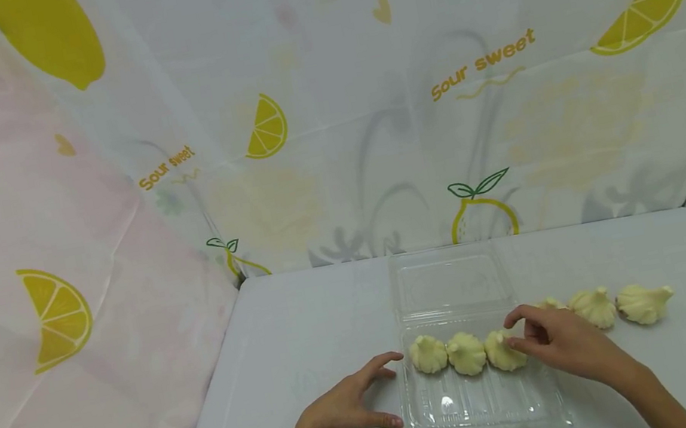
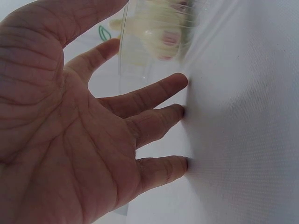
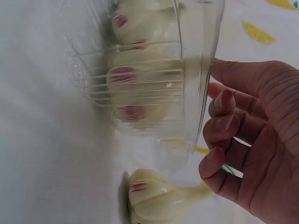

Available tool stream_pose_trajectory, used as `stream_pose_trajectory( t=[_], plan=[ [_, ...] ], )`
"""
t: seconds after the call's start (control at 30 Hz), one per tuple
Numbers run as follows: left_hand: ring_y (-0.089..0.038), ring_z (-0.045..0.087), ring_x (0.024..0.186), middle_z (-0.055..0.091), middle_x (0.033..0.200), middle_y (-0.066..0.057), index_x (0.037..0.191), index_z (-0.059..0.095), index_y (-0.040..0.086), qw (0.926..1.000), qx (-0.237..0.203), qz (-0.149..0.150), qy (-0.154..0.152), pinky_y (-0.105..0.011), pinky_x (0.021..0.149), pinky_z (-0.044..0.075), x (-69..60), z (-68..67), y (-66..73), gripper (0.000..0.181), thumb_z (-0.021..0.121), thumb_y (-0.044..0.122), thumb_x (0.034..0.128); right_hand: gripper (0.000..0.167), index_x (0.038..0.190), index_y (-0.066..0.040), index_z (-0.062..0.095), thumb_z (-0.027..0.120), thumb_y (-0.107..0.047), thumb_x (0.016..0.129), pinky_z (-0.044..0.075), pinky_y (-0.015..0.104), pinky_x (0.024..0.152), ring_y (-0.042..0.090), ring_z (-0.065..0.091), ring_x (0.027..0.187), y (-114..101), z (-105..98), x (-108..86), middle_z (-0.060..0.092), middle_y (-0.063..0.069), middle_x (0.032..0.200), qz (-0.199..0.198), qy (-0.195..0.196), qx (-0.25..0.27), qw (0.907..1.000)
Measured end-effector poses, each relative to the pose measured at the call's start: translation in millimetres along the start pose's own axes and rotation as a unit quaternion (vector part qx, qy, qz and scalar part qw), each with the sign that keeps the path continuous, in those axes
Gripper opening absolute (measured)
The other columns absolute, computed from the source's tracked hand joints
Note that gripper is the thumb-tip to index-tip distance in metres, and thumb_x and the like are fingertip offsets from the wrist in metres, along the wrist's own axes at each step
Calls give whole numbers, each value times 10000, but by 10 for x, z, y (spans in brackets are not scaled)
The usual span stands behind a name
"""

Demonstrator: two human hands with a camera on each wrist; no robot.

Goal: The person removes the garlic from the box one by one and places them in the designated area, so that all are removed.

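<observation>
- A white cloth (image 1: 313, 43) with printed lemons hung behind the desk and at its sides.
- The white desk (image 1: 307, 320) carried the box and all the bulbs.
- The clear plastic box (image 1: 474, 413) stood between the two hands, its lid (image 1: 452, 283) opened away to the far side.
- The left hand (image 1: 355, 399) was open, with its fingers spread, just beside the left edge of the box. The left wrist view showed, more clearly than the head view, three fingertips coming down to the desk.
- The right hand (image 1: 566, 343) reached over the right edge of the box, thumb and forefinger bent at the rightmost bulb inside; whether they pinched it, I could not tell. The right wrist view showed the other fingers curled, outside the box wall.
- Three garlic bulbs (image 1: 466, 354) lay inside the box, in a row from left to right.
- Three other bulbs (image 1: 592, 309) were on the desk to the right of the box; the right hand partly covered the nearest. In the head view, the outermost stem pointed to the right. In the right wrist view, one desk bulb (image 3: 152, 193) had its long axis upright, stem away from the desk.
- Purple marks (image 3: 124, 73) on the bulbs appeared only in the wrist views.
</observation>
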State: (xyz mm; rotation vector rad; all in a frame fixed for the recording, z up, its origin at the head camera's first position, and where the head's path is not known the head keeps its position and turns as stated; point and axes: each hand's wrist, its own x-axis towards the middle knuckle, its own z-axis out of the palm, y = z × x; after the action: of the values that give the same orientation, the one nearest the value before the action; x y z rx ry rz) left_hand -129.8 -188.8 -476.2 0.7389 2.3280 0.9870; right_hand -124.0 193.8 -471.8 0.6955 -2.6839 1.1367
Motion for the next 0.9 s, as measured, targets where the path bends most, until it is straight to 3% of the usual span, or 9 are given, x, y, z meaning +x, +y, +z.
stream_pose_trajectory(
  t=[0.37, 0.9],
  plan=[
    [-197, 419, 1344, 563, 1321, 81, 1501, 305, 376, 10000, -25, 36, 13, -555, 1060, 345, 3, -2, -6, 881, 816, 455, 788, 194, 1018, -212, 659, 764, -290, 875, 361, 205, 450, -38, 389, 517, -65, 34, 12, 446, -213, 620, 158, -296, -205, 9992],
    [-198, 424, 1338, 561, 1314, 88, 1498, 310, 369, 10000, 3, 57, 36, -544, 1057, 350, 0, 5, -12, 881, 821, 446, 785, 175, 1017, -216, 649, 756, -264, 887, 354, 203, 453, -49, 376, 522, -111, 50, 12, 436, -220, 635, -11, -215, -411, 9989]
  ],
)
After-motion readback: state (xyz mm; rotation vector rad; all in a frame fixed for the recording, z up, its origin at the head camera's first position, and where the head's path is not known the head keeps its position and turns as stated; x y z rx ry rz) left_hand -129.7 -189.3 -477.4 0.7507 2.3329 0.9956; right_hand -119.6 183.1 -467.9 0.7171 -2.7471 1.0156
